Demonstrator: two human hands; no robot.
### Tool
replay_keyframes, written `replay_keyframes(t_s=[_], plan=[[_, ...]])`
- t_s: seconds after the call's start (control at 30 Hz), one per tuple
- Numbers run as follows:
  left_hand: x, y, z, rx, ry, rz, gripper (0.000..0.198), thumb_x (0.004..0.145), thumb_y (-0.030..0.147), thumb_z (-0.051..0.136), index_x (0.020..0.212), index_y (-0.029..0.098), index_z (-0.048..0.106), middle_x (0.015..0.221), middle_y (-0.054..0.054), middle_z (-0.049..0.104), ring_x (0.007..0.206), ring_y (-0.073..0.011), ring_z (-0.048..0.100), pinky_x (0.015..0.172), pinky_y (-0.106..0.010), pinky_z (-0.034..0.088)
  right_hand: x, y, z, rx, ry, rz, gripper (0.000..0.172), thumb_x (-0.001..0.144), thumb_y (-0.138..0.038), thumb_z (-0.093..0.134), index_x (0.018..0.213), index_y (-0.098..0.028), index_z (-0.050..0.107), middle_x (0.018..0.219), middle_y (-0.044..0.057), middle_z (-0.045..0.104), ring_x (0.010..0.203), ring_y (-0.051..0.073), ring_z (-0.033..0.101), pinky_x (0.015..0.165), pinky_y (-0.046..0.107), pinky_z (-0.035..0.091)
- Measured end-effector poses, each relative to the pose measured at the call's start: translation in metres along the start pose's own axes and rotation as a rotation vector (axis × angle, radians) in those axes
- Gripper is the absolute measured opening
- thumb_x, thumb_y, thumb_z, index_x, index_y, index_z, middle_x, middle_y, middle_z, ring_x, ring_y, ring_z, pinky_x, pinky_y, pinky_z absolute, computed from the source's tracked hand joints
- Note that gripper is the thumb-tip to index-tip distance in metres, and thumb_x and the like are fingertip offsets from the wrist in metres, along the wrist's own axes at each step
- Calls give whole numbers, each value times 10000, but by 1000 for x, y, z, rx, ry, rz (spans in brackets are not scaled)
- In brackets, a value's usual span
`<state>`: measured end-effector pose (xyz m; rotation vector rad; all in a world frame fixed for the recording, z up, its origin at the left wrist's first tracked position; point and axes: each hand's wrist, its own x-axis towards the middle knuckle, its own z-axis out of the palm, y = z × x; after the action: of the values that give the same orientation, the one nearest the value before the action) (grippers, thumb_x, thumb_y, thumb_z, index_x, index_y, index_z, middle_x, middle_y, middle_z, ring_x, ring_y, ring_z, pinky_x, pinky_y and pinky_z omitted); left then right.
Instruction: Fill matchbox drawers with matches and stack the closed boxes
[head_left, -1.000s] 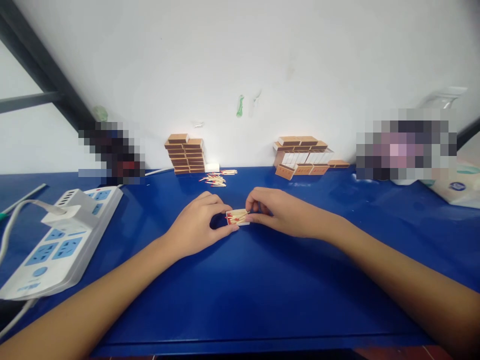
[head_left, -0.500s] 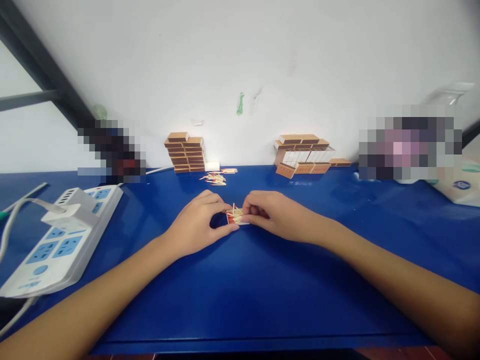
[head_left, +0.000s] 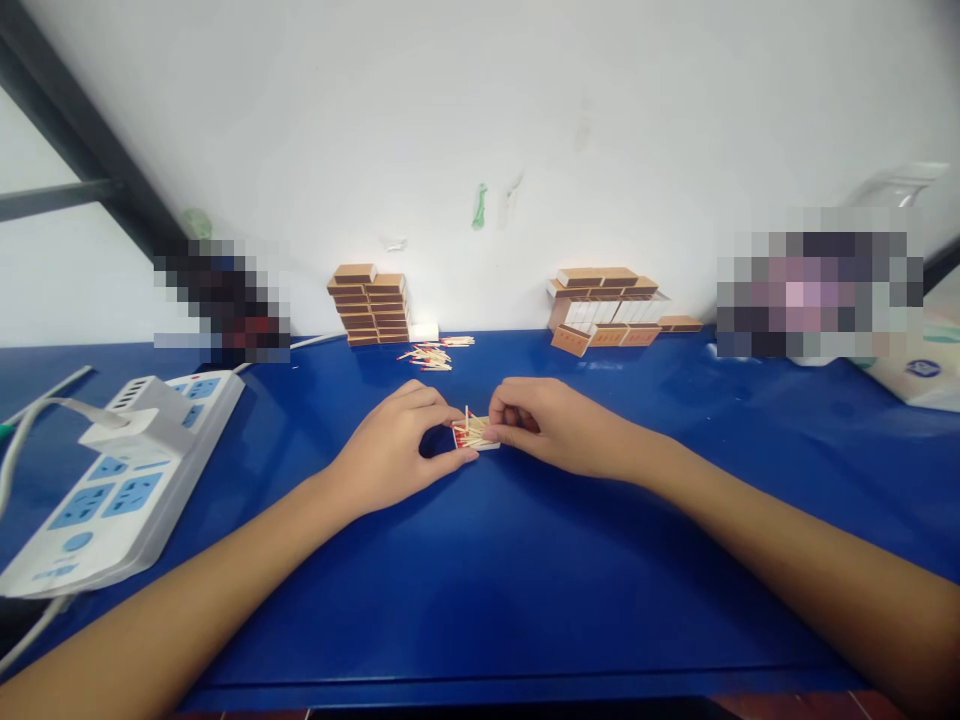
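Note:
A small white tray (head_left: 491,446) filled with red-tipped matches (head_left: 471,432) rests on the blue table (head_left: 480,580), between my hands. My left hand (head_left: 401,440) holds the tray's left end between thumb and forefinger. At the tray's right end is my right hand (head_left: 551,425), its thumb and forefinger pinched at the matches; whether a match is between the fingertips cannot be made out. One match sticks up above the others. Behind my left hand lies a loose pile of matches (head_left: 429,356), with a small white block (head_left: 425,332) beside it.
Stacked matchboxes (head_left: 371,308) stand against the wall at back left. More matchboxes (head_left: 606,335) are piled at back right. A white power strip (head_left: 142,490) with a plugged-in adapter lies on the left. A white packet (head_left: 919,370) is at far right.
My right hand has shifted slightly up and to the right, uncovering more of the tray's right end. My left hand stays on the tray.

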<state>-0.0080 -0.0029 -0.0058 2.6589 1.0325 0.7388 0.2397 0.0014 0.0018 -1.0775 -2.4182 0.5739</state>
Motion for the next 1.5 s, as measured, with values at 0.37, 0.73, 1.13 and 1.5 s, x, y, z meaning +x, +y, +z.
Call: replay_keyframes(t_s=[0.37, 0.73, 1.13, 1.5], plan=[[1, -1, -1, 1, -8, -10, 286, 907, 437, 756, 1077, 208, 753, 1010, -57, 713, 978, -238, 615, 870, -394, 532, -1, -2, -8, 46, -91, 8, 129, 987, -279, 644, 903, -188, 682, 808, -3, 673, 691, 121, 549, 648, 259, 382], [0, -2, -1, -7, -17, -23, 279, 904, 429, 760, 1079, 212, 753, 999, -49, 707, 974, -232, 611, 867, -404, 533, -1, -8, 1, 95, -80, 22, 204, 1009, -341, 621, 887, -189, 679, 792, -4, 670, 676, 117, 553, 635, 258, 392], [1, 1, 0, -38, -28, 17, 271, 910, 412, 759, 1092, 212, 743, 1005, -45, 703, 971, -224, 610, 875, -393, 533, 1, 1, 9, 9, 98, 37, 109, 955, -285, 671, 903, -190, 682, 809, -8, 625, 686, 110, 536, 653, 257, 403], [0, 2, -1, -34, -52, 11, 278, 918, 420, 743, 1113, 223, 752, 1008, -54, 691, 971, -233, 600, 880, -409, 533, 0, -2, 13, -46, 91, -25, 192, 981, -249, 624, 1142, -196, 712, 823, 1, 597, 717, 130, 540, 659, 270, 402]])
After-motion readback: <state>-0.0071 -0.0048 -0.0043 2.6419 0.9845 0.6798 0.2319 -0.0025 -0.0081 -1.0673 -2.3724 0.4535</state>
